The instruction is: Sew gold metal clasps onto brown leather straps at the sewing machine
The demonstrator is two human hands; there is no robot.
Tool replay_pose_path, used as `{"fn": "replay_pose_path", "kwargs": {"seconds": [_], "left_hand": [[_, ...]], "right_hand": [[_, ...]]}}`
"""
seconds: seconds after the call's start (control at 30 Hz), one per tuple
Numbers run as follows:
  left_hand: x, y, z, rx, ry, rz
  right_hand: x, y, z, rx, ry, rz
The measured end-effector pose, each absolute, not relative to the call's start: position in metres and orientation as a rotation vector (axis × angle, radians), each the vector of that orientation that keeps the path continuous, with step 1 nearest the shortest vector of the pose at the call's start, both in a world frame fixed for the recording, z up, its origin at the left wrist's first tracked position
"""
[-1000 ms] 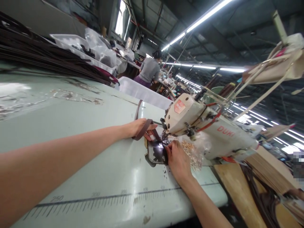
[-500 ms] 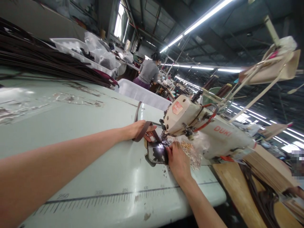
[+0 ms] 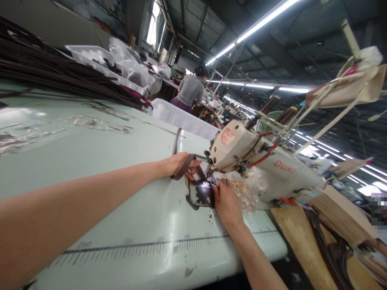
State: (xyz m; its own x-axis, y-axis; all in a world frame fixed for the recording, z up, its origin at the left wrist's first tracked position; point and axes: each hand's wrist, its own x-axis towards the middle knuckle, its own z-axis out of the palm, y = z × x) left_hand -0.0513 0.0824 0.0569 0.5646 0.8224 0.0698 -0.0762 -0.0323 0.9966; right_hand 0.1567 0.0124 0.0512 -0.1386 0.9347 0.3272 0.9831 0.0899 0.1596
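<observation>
A brown strap (image 3: 182,169) loops over my left hand (image 3: 173,164), whose fingers are closed on it just left of the needle area. One end of the strap runs in under the head of the sewing machine (image 3: 232,145); the other trails back over the table. My right hand (image 3: 227,201) is beside the dark, worn needle plate (image 3: 201,196), thumb and fingertips pinched together at its right edge. Whatever those fingertips hold is too small or hidden to make out. A small light shines on the plate below the presser foot.
Gold-coloured small parts (image 3: 237,186) lie in clear plastic behind my right hand. Many dark straps (image 3: 60,78) are piled at the far left. A white bin (image 3: 181,117) stands beyond the table's far edge, where a person in grey (image 3: 190,90) works. A printed ruler (image 3: 145,245) runs along the front.
The view has shifted slightly. Both hands stay nearly in place, with the strap still held at the machine.
</observation>
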Motion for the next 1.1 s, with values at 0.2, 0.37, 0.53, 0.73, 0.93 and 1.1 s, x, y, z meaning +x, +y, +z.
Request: {"fn": "replay_pose_path", "kwargs": {"seconds": [0.2, 0.37, 0.53, 0.73, 0.93, 1.1], "left_hand": [[-0.05, 0.085, 0.058, 1.411, 0.702, 0.823], [-0.049, 0.086, 0.058, 1.402, 0.71, 0.821], [-0.049, 0.085, 0.057, 1.408, 0.704, 0.826], [-0.049, 0.091, 0.052, 1.414, 0.731, 0.827], [-0.051, 0.089, 0.051, 1.433, 0.695, 0.826], [-0.05, 0.092, 0.046, 1.459, 0.691, 0.832]], "right_hand": [[0.153, 0.016, 0.05, -1.894, -2.235, -0.461], [0.161, 0.016, 0.048, -1.865, -2.22, -0.396], [0.188, 0.033, 0.052, -1.6, -2.291, -0.098], [0.2, 0.053, 0.059, -1.389, -2.457, 0.102], [0.2, 0.051, 0.052, -1.334, -2.444, 0.174], [0.204, 0.047, 0.047, -1.423, -2.134, 0.338]]}}
